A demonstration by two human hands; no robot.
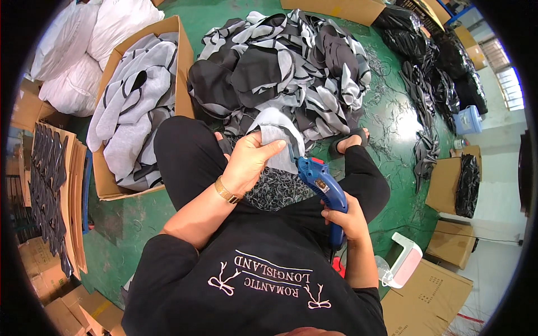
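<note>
My left hand [249,159] grips a grey fabric piece [276,137] with a black edge, held up over my lap. My right hand [344,215] is closed around the handle of a blue electric cutting tool [319,185], whose tip meets the lower edge of the fabric piece. Below them, a heap of thin thread-like trimmings [274,190] lies between my knees. A gold watch band sits on my left wrist.
A big pile of black and grey fabric pieces [280,67] lies ahead on the green floor. An open cardboard box [182,61] at left holds grey pieces. White sacks sit far left, black scraps [426,84] at right, more boxes [448,179] and a white-pink device [406,260] at lower right.
</note>
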